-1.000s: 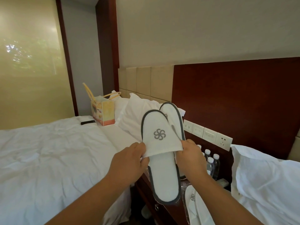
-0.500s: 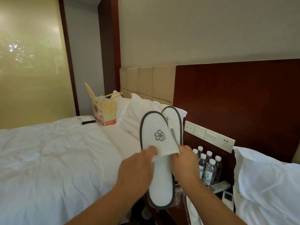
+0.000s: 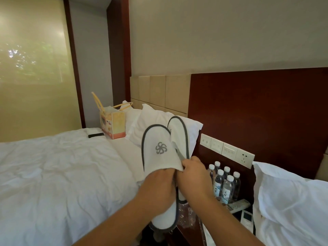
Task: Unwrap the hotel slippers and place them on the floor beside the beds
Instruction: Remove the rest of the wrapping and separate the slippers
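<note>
I hold two white hotel slippers with grey trim upright between the two beds. The front slipper (image 3: 158, 148) shows a grey pinwheel logo; the second slipper (image 3: 179, 134) stands just behind it to the right. My left hand (image 3: 158, 187) has its fingers pushed under the front slipper's toe cover. My right hand (image 3: 193, 176) pinches the cover's right edge and also grips the rear slipper. Crumpled clear wrapping (image 3: 186, 215) lies below on the nightstand.
A white bed (image 3: 53, 174) with pillows, a yellow paper bag (image 3: 113, 123) and a black remote (image 3: 95, 135) is on the left. Several water bottles (image 3: 225, 185) and a remote stand on the nightstand. A second bed's pillow (image 3: 291, 201) is at right. The floor is hidden.
My left hand has slid from the edge of the toe cover to inside it. Both hands and the slippers have dropped a little, and the view has tilted down.
</note>
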`<state>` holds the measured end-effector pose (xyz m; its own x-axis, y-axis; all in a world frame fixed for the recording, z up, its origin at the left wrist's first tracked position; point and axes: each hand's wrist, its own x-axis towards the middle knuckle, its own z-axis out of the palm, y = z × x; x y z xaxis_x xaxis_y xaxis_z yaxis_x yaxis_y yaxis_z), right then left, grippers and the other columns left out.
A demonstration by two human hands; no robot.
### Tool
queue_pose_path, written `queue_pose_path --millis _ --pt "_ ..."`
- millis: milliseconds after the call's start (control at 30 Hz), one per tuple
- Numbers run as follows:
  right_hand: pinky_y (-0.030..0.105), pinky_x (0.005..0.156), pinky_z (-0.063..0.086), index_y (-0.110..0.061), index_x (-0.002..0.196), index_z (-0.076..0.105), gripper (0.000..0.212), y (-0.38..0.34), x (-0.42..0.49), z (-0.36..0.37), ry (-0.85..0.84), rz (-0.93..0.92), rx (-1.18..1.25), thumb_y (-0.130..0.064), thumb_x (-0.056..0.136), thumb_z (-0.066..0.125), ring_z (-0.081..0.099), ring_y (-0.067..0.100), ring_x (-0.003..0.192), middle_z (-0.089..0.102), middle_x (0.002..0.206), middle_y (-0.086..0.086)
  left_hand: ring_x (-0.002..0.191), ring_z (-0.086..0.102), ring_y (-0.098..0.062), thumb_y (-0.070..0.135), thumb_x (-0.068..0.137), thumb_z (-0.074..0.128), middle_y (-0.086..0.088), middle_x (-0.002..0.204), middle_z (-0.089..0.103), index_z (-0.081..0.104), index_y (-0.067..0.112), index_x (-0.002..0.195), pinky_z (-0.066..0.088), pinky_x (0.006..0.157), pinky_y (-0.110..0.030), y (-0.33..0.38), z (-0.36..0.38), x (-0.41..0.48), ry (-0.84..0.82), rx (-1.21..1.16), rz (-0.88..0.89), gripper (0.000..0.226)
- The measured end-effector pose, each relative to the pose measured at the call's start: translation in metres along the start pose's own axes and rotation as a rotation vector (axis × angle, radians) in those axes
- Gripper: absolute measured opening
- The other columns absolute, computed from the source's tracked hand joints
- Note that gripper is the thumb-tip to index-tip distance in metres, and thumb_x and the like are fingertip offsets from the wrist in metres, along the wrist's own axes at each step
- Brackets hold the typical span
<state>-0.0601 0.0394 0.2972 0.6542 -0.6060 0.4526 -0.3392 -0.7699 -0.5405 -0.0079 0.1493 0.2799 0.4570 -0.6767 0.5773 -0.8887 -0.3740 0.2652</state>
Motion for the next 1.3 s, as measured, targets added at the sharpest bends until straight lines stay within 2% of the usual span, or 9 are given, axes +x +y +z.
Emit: queue_pose_path --millis 133,300,567,667,767,900,1000,1133,1300 --pt "0.031 0.059 0.048 -0.014 0.079 0.068 0.028 -0.002 -0.002 -0.001 0.010 -0.053 0.081 -0.037 0.091 0.059 0.058 0.020 0.072 0.050 0.088 0.000 0.089 0.058 0.004 0.023 0.073 0.048 0.013 0.086 0.055 0.052 0.032 0.089 0.038 0.078 -0.005 -0.013 -0.008 0.006 -0.062 -0.380 -0.101 0.018" --pt "0.016 0.071 0.048 -0.028 0.094 0.075 0.028 0.004 -0.001 -0.009 -0.128 -0.013 0.504 -0.050 0.075 0.075 0.059 0.000 0.088 0.058 0.098 -0.009 0.061 0.056 -0.008 0.038 0.068 0.061 0.002 0.067 0.058 0.055 0.017 0.071 0.051 0.061 -0.049 -0.026 -0.021 0.017 -0.057 -0.506 -0.190 0.021" --pt "0.012 0.058 0.053 -0.037 0.095 0.072 0.018 0.015 -0.011 -0.014 -0.103 0.019 0.788 -0.025 0.084 0.077 0.066 -0.004 0.081 0.070 0.103 -0.010 0.064 0.057 0.000 0.097 0.046 0.053 0.012 0.070 0.058 0.051 0.031 0.075 0.043 0.052 -0.020 -0.040 -0.023 0.020 0.109 -0.209 -0.380 0.072" --pt "0.021 0.069 0.059 -0.065 0.130 0.044 0.067 0.016 -0.017 -0.008 -0.261 -0.063 0.904 -0.022 0.088 0.073 0.068 -0.002 0.094 0.063 0.112 -0.032 0.076 0.061 -0.001 0.098 0.050 0.050 0.018 0.083 0.060 0.055 0.029 0.090 0.052 0.065 -0.023 -0.033 -0.015 0.022 0.176 -0.186 -0.406 0.079" --pt "0.018 0.072 0.058 -0.082 0.121 0.022 0.086 0.019 -0.019 0.001 -0.318 -0.138 0.772 -0.019 0.089 0.071 0.064 -0.005 0.096 0.056 0.107 -0.041 0.086 0.060 -0.008 0.094 0.062 0.042 0.013 0.093 0.059 0.058 0.024 0.103 0.054 0.078 -0.027 -0.026 -0.011 0.023 0.250 -0.117 -0.423 0.082" --pt "0.018 0.080 0.053 -0.068 0.125 0.038 0.073 0.022 -0.017 0.003 -0.204 -0.244 0.600 -0.014 0.083 0.064 0.055 -0.001 0.101 0.048 0.117 -0.017 0.073 0.062 -0.017 0.061 0.088 0.046 0.005 0.072 0.058 0.055 0.019 0.075 0.055 0.072 -0.033 -0.030 -0.012 0.020 0.312 -0.025 -0.358 0.045" --pt "0.021 0.069 0.052 -0.048 0.095 0.055 0.030 0.022 -0.012 0.001 0.085 -0.238 0.454 -0.027 0.081 0.072 0.056 0.003 0.087 0.049 0.107 -0.015 0.065 0.058 -0.019 0.040 0.093 0.050 0.009 0.061 0.044 0.042 0.021 0.066 0.048 0.061 -0.031 -0.031 -0.014 0.018 0.281 0.060 -0.329 0.034" --pt "0.030 0.050 0.053 -0.036 0.089 0.037 0.044 0.015 -0.005 -0.004 0.216 -0.052 0.418 -0.056 0.073 0.073 0.058 0.006 0.065 0.056 0.081 -0.012 0.054 0.055 -0.019 0.029 0.092 0.057 -0.001 0.059 0.056 0.056 0.012 0.066 0.045 0.053 -0.028 -0.018 -0.010 0.013 0.325 0.092 -0.262 0.031" --pt "0.041 0.056 0.056 -0.041 0.103 0.037 0.030 0.011 0.001 -0.010 0.193 -0.105 0.243 -0.030 0.085 0.058 0.058 0.006 0.066 0.058 0.086 -0.013 0.052 0.041 -0.014 0.029 0.092 0.055 0.013 0.054 0.029 0.030 0.021 0.059 0.034 0.052 -0.026 -0.014 -0.010 0.011 0.244 0.106 -0.270 0.042"
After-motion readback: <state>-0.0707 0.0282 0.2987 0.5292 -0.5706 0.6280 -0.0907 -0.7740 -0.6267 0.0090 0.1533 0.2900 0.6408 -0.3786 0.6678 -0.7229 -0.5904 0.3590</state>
